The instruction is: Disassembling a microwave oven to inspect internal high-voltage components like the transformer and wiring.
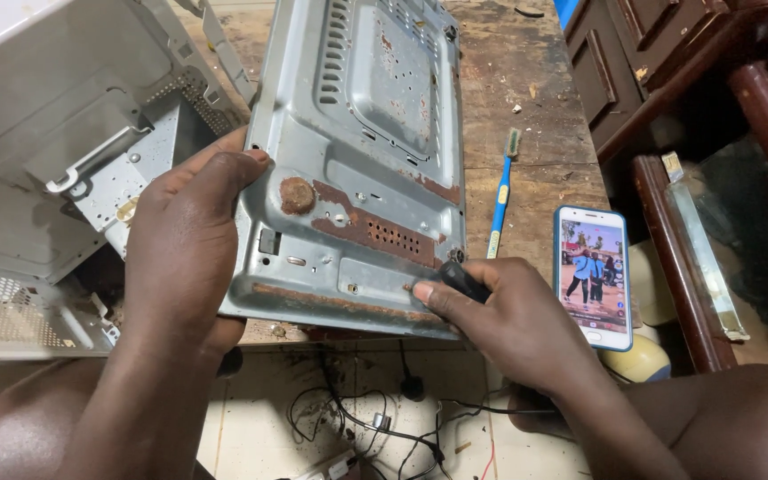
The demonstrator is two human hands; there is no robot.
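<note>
Hands come first: our left hand [190,233] is spread flat against the near left corner of the metal panel [362,160], thumb hooked over its edge, and this looks meant to pin the sheet so it cannot slide. Our right hand [513,324] is closed round a black tool handle [462,283] whose tip meets a screw [455,256] at the panel's near right corner; the bracing grip suits turning there. The panel lies tilted, rusty along its near edge, its far end resting on the wooden table [526,116]. Right of the panel lie a blue toothbrush [501,200] and, further right, a lit phone [592,276]. Left of the panel sits the white appliance shell [46,151]. Below the panel's near edge, black wires [357,427] trail across the floor.
</note>
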